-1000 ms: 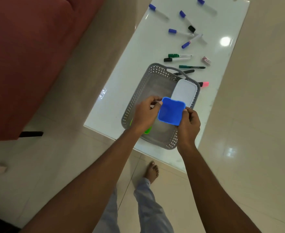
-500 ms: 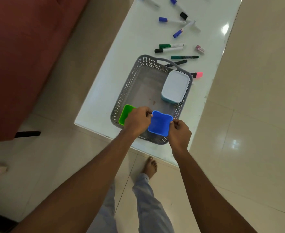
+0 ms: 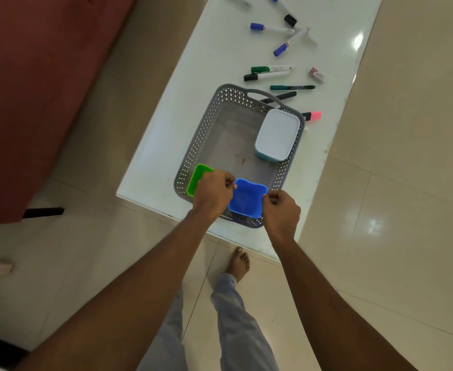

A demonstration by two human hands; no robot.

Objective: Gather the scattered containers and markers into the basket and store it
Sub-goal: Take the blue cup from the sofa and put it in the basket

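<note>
A grey perforated basket (image 3: 204, 129) stands on the white table (image 3: 214, 62). A blue square container (image 3: 246, 200) sits in the basket's near right corner. My left hand (image 3: 212, 194) pinches its left rim and my right hand (image 3: 281, 210) pinches its right rim. A green container (image 3: 197, 178) is in the near left corner, partly hidden by my left hand. A white-lidded box (image 3: 276, 133) lies at the basket's far right. Several markers (image 3: 269, 72) lie scattered on the table beyond the basket.
A pink highlighter (image 3: 312, 115) and a small pink eraser (image 3: 316, 75) lie right of the basket. A red sofa (image 3: 32, 89) stands to the left across a strip of floor. My foot (image 3: 238, 263) is on the tiles near the table's front edge.
Both hands have lowered the blue container from above the basket's middle into its near right corner. The green container has come into view beside my left hand.
</note>
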